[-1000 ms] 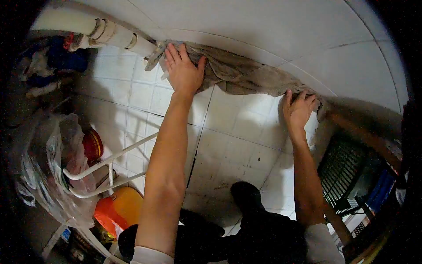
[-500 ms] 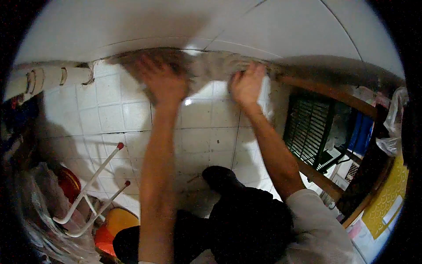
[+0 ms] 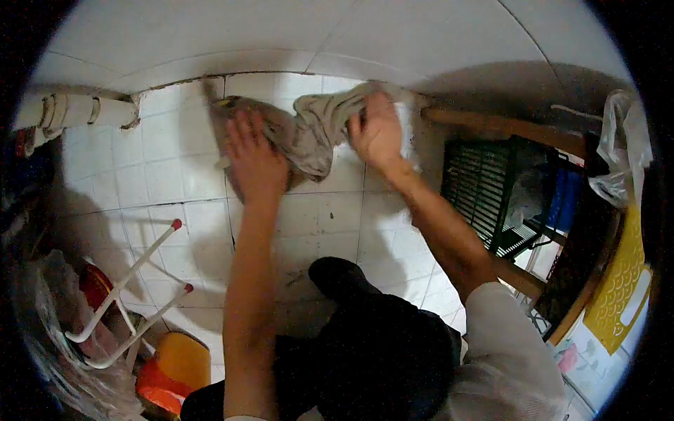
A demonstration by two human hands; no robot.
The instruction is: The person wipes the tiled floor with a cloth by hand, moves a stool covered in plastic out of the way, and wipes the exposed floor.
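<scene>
1. Currently, a grey-brown rag [image 3: 312, 160] lies rumpled on the white tiled floor [image 3: 302, 226], close to the foot of the pale wall [image 3: 246, 35], with a strip of tile showing between its left part and the wall.
2. The left hand [image 3: 258, 156] presses palm-down on the left part of the rag; its grip is unclosed, the fingers extended and slightly spread over the fabric.
3. The right hand [image 3: 378, 133] is on the rag's right end, nearer the wall, with the thumb set apart from the fingers. Blur and the angle hide the fingertips, so I cannot tell whether this grip is pinching the fabric or only resting on it.
4. Between the two hands the rag folds into loose creases, and one rounded edge hangs toward the person.
5. Well to the left, a white pipe [image 3: 77, 112] runs along the base of the wall.
6. Nearer the person on that side are white metal legs with red caps [image 3: 121, 291], a crumpled clear plastic bag [image 3: 56, 337] and an orange-and-yellow container [image 3: 179, 361].
7. On the right, a dark green slatted basket [image 3: 474, 186] stands beside a wooden bar [image 3: 505, 130].
8. A black shoe [image 3: 339, 277] rests on the tiles below the rag.
</scene>
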